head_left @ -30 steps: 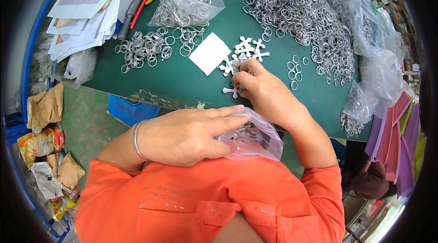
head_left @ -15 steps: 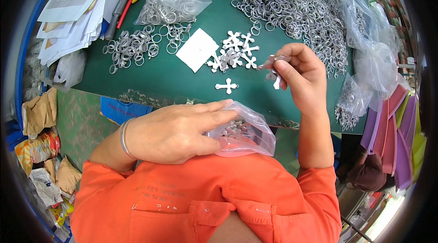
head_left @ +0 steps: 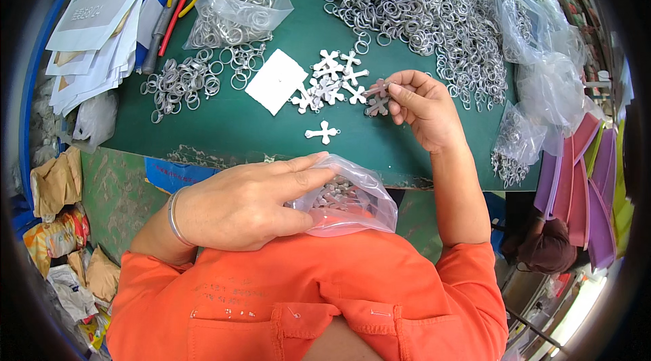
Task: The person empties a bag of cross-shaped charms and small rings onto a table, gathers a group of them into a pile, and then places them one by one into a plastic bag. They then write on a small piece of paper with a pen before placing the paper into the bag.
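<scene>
My left hand grips the rim of an opened clear plastic bag at the table's front edge. Small metal pieces show inside the bag, too jumbled to tell apart. Between thumb and fingers my right hand pinches a couple of silver cross pendants, just right of a small heap of cross pendants. One single cross pendant lies apart, nearer to me. Left of the heap is a white square card.
A large mound of metal rings covers the back right of the green table. At left lie a smaller ring pile, a bag of rings, yellow-handled pliers and papers. Plastic bags crowd the right edge.
My right hand has moved left and slightly down, bringing the pinched cross pendants close to the heap. The whole view has shifted a little; my left hand still holds the bag.
</scene>
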